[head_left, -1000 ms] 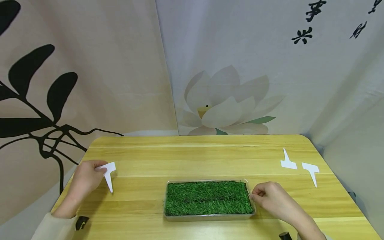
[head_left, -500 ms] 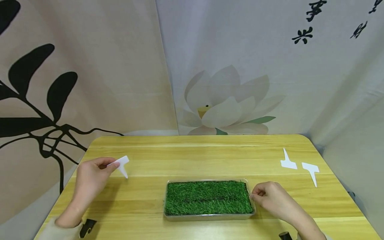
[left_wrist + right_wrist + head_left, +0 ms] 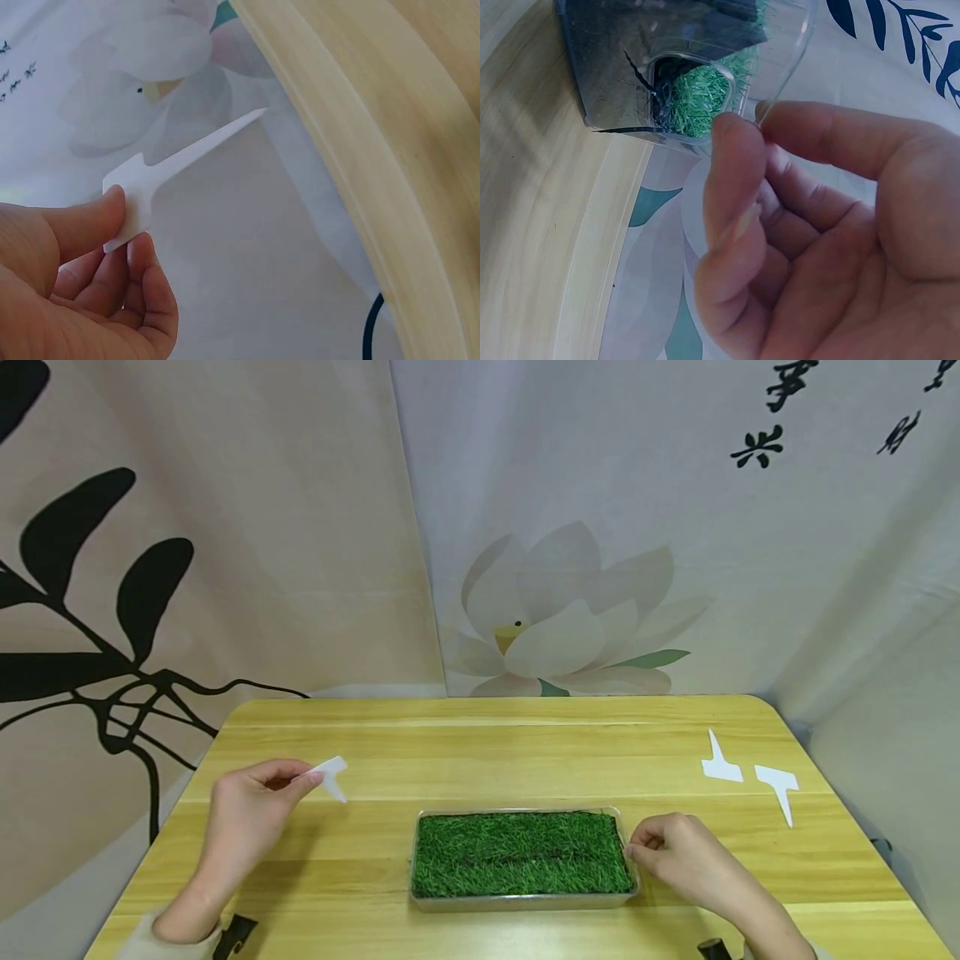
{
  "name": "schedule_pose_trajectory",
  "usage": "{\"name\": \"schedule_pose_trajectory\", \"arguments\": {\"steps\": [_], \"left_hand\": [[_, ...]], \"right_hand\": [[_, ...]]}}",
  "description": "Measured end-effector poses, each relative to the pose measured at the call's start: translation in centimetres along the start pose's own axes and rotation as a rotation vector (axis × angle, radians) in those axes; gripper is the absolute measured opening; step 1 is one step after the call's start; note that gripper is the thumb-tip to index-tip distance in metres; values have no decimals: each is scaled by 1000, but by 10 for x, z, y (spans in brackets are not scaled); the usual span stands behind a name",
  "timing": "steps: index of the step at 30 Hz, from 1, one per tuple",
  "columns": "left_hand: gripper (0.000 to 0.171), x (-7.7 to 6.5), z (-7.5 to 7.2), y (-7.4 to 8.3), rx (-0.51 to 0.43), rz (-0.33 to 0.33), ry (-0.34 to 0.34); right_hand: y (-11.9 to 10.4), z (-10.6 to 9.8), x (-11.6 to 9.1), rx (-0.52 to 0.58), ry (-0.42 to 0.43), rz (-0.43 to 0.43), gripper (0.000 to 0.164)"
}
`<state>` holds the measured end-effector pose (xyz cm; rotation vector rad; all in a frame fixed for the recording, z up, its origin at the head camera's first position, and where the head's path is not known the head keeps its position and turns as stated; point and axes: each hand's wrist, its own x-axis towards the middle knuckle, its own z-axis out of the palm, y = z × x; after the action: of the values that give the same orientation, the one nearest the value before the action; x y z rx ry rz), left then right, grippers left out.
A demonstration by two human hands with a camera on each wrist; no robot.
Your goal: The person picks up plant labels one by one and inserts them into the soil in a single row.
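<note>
My left hand [image 3: 251, 810] pinches a white T-shaped plant label [image 3: 332, 768] by its wide head, above the left part of the table. Seen from the left wrist, the thumb lies on the label's head [image 3: 133, 201] and its narrow pointed stem sticks out. A clear plastic box [image 3: 525, 904] filled with green artificial grass [image 3: 517, 852] stands near the table's front middle. At its right end, my right hand [image 3: 686, 860] pinches the rim between thumb and index finger. The right wrist view shows this grip on the box [image 3: 615, 75] up close.
Two more white plant labels, one [image 3: 722, 768] with its stem pointing away and one [image 3: 778, 782] with its stem toward me, lie at the right of the wooden table [image 3: 465, 752]. Behind the table hangs a printed cloth [image 3: 337, 527].
My left hand has moved right and slightly farther from me with the plant label, whose stem has swung from pointing down toward the right. My right hand stays at the box's rim.
</note>
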<state>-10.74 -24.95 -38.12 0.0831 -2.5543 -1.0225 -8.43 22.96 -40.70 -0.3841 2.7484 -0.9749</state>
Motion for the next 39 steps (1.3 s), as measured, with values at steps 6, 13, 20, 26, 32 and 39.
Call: {"name": "schedule_pose_trajectory", "arguments": {"steps": [6,13,20,26,32,39], "left_hand": [[12,-5,7,2,-33,6,20],[6,-10,13,7,-78,98,46],[5,-18,14,18,-118,62,-21],[7,-25,15,28,-162,56,-60],[7,-31,20,36,-231,115,-137],[10,-36,29,41,-295,153,-194]], "right_hand": [[1,0,1,8,-7,3,12],[1,0,1,12,-13,8,12],[0,-1,0,1,-8,7,12],[-1,-1,0,-4,-1,4,13],[0,-2,0,8,-10,11,14],[-1,-2,0,-17,-21,8,20]]}}
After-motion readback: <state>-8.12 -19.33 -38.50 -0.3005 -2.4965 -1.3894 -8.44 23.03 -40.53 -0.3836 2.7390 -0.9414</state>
